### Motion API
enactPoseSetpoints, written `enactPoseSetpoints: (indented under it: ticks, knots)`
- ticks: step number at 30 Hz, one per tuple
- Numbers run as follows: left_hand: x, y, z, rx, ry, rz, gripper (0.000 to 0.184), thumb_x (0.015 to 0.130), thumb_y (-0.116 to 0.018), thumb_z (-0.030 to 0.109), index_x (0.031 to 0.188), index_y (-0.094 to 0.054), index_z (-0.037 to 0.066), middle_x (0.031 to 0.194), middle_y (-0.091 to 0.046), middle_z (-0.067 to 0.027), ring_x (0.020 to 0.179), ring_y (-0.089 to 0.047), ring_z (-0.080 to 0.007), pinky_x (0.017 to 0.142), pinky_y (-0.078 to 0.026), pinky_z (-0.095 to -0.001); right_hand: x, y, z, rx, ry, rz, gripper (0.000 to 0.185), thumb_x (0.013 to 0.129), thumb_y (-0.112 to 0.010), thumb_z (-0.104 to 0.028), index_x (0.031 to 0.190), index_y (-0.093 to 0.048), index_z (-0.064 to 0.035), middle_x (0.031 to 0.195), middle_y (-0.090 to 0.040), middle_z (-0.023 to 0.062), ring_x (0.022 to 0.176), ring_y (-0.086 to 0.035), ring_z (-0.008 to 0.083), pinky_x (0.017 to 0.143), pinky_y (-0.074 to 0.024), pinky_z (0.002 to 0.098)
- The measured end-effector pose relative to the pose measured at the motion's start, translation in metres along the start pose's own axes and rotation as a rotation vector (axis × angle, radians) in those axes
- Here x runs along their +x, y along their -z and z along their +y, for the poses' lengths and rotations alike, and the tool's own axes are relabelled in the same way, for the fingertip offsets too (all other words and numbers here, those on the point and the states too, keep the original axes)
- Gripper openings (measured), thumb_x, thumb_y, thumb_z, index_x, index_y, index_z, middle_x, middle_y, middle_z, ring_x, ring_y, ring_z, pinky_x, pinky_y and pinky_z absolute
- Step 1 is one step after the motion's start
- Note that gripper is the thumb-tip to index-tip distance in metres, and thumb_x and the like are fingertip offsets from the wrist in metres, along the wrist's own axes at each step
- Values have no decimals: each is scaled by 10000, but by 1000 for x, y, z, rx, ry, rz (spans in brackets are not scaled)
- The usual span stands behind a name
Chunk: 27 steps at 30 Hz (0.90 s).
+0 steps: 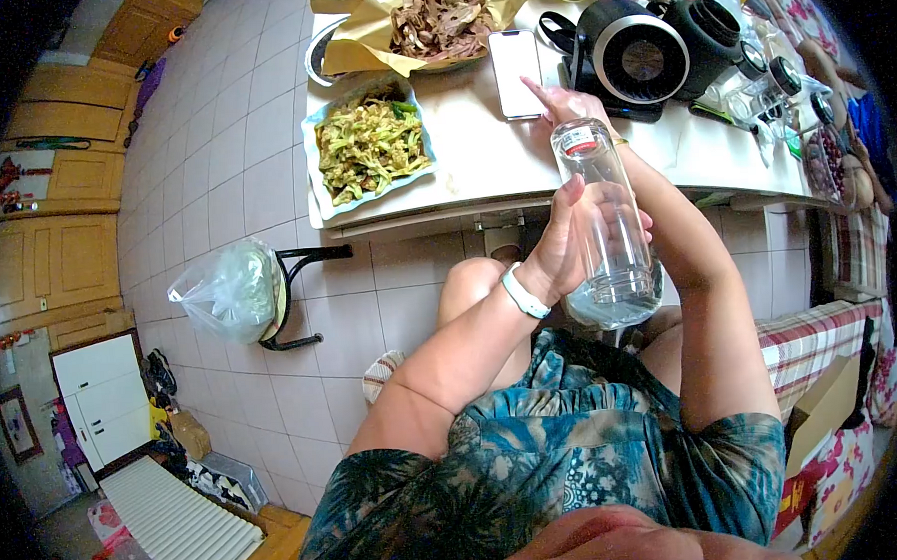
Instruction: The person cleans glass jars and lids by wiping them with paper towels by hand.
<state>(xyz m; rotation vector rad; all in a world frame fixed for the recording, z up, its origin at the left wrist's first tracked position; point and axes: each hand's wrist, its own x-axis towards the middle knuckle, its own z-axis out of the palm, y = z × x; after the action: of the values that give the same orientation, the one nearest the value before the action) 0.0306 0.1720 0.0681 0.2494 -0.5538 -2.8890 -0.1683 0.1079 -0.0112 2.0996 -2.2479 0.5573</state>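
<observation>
My left hand (564, 237) is closed around a clear glass bottle (606, 218), which is tilted over my lap. A red and white sticker shows at the bottle's far end. Just below it is another clear, rounded container (630, 310), partly hidden; I cannot tell what supports it. Beyond the bottle, my right hand (573, 104) reaches over the table with its index finger stretched onto the lit white screen of a phone (516, 75). The bottle covers part of that hand, and I see nothing in it.
On the white table (474, 169) are a tray of chopped greens (373, 145) and brown dried pieces on paper (442, 22). A black appliance (631, 54) and several glass jars (768, 81) stand to the right. A bagged cabbage-like bundle (239, 294) rests on a black-legged stool at left.
</observation>
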Motion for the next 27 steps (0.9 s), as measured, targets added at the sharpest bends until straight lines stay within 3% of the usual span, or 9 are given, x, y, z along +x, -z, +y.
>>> enactPoseSetpoints:
  ticks: [7,9,11,13,15,19,20,22,27]
  knots:
    - [2,0,2,13,-35,18,866,876,-477,786,1234,-539,0,1079,-674,-206,987,-691,-313,846,-588,-470,-29,16,-12,270,-44,40,672,859,-669,-190,1489,-436,-218,1090,-708,126,893,-712,333,749,-577,404]
    - [3,0,3,22,-67,57,862,882,-470,782,1231,-537,-4,1087,-674,-205,987,-690,-313,865,-582,-460,-51,25,-19,634,-210,82,527,873,-654,-202,1386,-547,-152,1175,-695,150,983,-705,315,837,-563,351]
    - [4,1,3,29,-97,97,859,889,-464,777,1229,-535,-8,1094,-675,-204,988,-688,-312,883,-576,-449,-74,30,-26,666,-298,189,459,901,-618,-182,1355,-576,-136,1121,-707,106,988,-689,267,889,-530,306]
    - [7,4,1,-26,-193,167,830,905,-456,761,1214,-536,-6,1114,-675,-210,984,-689,-302,919,-558,-438,-101,64,-33,1328,-693,183,421,922,-582,-153,1340,-593,-104,1081,-684,52,967,-647,201,871,-515,298]
    - [11,10,-2,-38,-218,207,765,930,-453,726,1186,-553,12,1131,-675,-211,993,-690,-289,943,-542,-437,-128,91,-37,1257,-568,301,396,938,-552,-112,1328,-600,-68,1058,-648,22,928,-609,154,846,-507,278]
    - [15,9,-9,-29,-182,113,669,964,-468,662,1164,-580,33,1199,-651,-205,1017,-688,-277,939,-543,-428,-157,133,-55,1257,-567,539,335,1013,-538,-119,1311,-595,22,1162,-679,85,964,-630,120,833,-497,233]
    - [16,7,-13,10,-137,58,677,956,-486,663,1186,-573,32,1217,-644,-195,1019,-688,-274,939,-545,-429,-163,137,-56,1315,-530,493,343,1033,-508,-148,1300,-609,43,1279,-659,136,1114,-618,158,1003,-462,289]
    - [16,2,-20,55,-48,-54,726,922,-558,660,1267,-541,22,1227,-643,-153,1031,-684,-263,945,-546,-431,-167,133,-56,1284,-567,433,331,1028,-533,-142,1293,-623,35,1239,-674,110,1080,-616,135,962,-476,264]
    - [20,-15,-31,130,-110,5,764,884,-653,626,1342,-483,39,1136,-667,-89,976,-698,-219,879,-580,-390,-178,114,-42,1255,-630,353,340,1027,-566,-176,1281,-643,37,1207,-690,69,1041,-615,114,925,-494,267]
